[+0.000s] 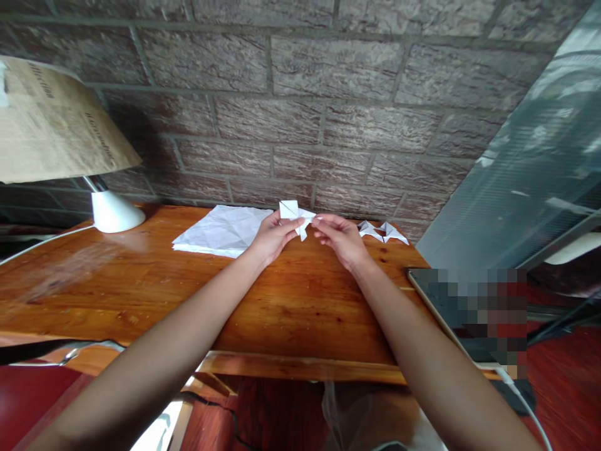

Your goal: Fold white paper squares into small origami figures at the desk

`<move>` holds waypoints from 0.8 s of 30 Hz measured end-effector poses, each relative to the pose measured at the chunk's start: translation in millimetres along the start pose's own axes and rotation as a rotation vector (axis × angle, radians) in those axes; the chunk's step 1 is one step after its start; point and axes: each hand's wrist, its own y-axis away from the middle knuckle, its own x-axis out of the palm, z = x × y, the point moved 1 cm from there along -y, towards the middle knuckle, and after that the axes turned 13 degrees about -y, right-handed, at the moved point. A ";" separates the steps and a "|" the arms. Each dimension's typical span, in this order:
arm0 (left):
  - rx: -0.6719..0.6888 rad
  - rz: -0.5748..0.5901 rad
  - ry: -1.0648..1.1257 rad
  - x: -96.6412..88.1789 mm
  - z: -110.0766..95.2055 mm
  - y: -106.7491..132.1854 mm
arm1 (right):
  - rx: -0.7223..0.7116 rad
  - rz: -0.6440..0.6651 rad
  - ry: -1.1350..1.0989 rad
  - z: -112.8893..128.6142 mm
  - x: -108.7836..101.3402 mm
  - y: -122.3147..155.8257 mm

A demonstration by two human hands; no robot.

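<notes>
Both hands hold a small piece of folded white paper (290, 209) above the back part of the wooden table. It has a square flap at its upper left and a pointed tip hanging below. My left hand (273, 237) grips it from the left, thumb across its front. On the other side, my right hand (342, 238) pinches its right end between thumb and fingers. Right of that hand, folded white paper shapes (393, 233) with pointed tips lie on the table. A stack of creased white paper sheets (220, 230) lies left of my left hand.
The wooden table (300, 313) runs along a grey brick wall (291, 75). At the left stands a lamp (115, 210) with a newsprint-patterned shade. A tablet-like device (436, 300) with a white cable sits at the right edge, beside a translucent panel (511, 169).
</notes>
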 end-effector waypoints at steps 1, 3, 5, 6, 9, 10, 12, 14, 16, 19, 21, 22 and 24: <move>0.001 0.019 0.001 1.0 -0.5 0.7 | -0.004 0.002 0.001 -1.6 2.2 0.5; 0.013 0.044 0.003 2.5 -1.1 1.9 | -0.023 0.005 0.012 -3.7 6.0 1.4; 0.025 0.047 -0.002 2.9 -0.6 2.3 | -0.051 -0.002 0.040 -3.9 7.7 1.9; 0.032 0.042 -0.010 2.7 0.0 2.1 | -0.067 -0.007 0.058 -3.7 7.7 1.8; 0.063 0.014 -0.074 1.1 2.7 0.9 | -0.097 -0.008 0.109 -4.2 6.0 0.6; 0.073 -0.002 -0.105 0.6 3.5 0.6 | -0.099 -0.008 0.122 -5.3 5.5 0.1; 0.099 -0.042 -0.174 0.0 4.2 0.6 | -0.092 -0.018 0.142 -8.9 5.3 -0.8; 0.133 -0.078 -0.231 0.2 3.7 1.3 | -0.085 -0.042 0.153 -13.2 6.2 -1.2; 0.161 -0.093 -0.261 0.8 2.6 2.2 | -0.081 -0.071 0.140 -15.9 7.4 -1.0; 0.162 -0.087 -0.262 0.9 2.4 2.7 | -0.030 -0.057 0.082 -14.4 7.2 -0.2; 0.135 -0.054 -0.235 0.3 3.4 2.3 | 0.025 -0.009 0.070 -10.3 5.0 0.3; 0.117 -0.033 -0.212 -0.1 4.0 1.9 | 0.043 0.012 0.082 -8.0 3.3 0.6; 0.086 -0.002 -0.167 -1.0 4.9 1.0 | 0.064 0.043 0.111 -3.9 0.1 0.9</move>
